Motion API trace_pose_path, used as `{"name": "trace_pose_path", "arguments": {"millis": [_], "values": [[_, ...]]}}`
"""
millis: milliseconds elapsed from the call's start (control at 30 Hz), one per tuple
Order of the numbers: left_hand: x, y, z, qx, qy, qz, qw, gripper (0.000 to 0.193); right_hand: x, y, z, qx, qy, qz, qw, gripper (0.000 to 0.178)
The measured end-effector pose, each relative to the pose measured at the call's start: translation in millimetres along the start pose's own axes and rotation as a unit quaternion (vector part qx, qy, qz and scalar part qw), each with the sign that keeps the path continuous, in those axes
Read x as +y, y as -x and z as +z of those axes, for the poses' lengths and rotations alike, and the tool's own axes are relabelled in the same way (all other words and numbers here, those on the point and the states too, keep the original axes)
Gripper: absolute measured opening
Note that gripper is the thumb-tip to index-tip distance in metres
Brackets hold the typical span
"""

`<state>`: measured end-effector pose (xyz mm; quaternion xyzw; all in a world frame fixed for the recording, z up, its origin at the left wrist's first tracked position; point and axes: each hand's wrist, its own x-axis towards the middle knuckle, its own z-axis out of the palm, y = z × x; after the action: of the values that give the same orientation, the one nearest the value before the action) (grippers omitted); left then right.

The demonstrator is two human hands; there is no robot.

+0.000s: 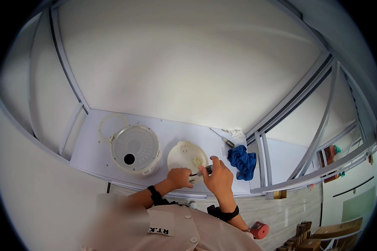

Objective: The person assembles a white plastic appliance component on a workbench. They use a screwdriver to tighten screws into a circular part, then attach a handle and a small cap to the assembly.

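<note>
A round cream-white plastic cover (176,158) lies on the bench in front of me, with a small pale yellowish piece (197,162) on it. My right hand (218,179) is closed around the grey-green handle of a screwdriver (208,169) over the cover's near right part. Its thin dark shaft points left, toward my other hand. My left hand (180,177) is at the near left rim of the cover, fingers curled; what they pinch is hidden. To the left stands a round white appliance body (154,167) topped by a grey perforated disc (137,146) with a black round spot.
A pale ring (100,124) lies behind the appliance body. At the right are a second screwdriver (228,142), white crumpled tissue (237,133) and a blue cloth (242,162). Metal frame bars (262,161) edge the bench there. A red roll (259,230) and cardboard boxes (337,229) are below.
</note>
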<state>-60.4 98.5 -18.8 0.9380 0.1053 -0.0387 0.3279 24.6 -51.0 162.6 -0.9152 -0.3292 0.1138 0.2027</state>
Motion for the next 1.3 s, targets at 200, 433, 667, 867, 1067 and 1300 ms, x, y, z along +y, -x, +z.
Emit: {"name": "trace_pose_path", "arguments": {"millis": [200,433,667,867,1067,1300], "values": [[5.0,-2.0,-0.6,-0.001,-0.004,0.006,1.0,0.059,30.0,-4.3,18.2,0.073,-0.178,-0.282,0.94,0.052],[1.9,-0.1,-0.9,-0.007,0.002,-0.001,1.0,0.059,20.8,-4.6,11.9,0.049,0.026,-0.133,0.99,0.055],[2.9,0.3,-1.2,0.002,-0.012,-0.003,1.0,0.06,21.0,-1.2,10.0,0.078,-0.125,-0.295,0.944,0.045],[6.6,-1.1,-5.1,-0.019,-0.006,-0.014,1.0,0.061,24.2,-7.2,20.5,0.09,-0.032,-0.201,0.975,0.044],[6.3,2.0,-7.4,-0.016,-0.014,-0.012,1.0,0.062,11.9,1.2,7.1,0.039,-0.057,-0.268,0.961,0.046],[4.3,0.7,-0.3,-0.001,-0.014,-0.001,1.0,0.063,18.5,-5.5,29.6,0.109,-0.094,-0.219,0.965,0.041]]}}
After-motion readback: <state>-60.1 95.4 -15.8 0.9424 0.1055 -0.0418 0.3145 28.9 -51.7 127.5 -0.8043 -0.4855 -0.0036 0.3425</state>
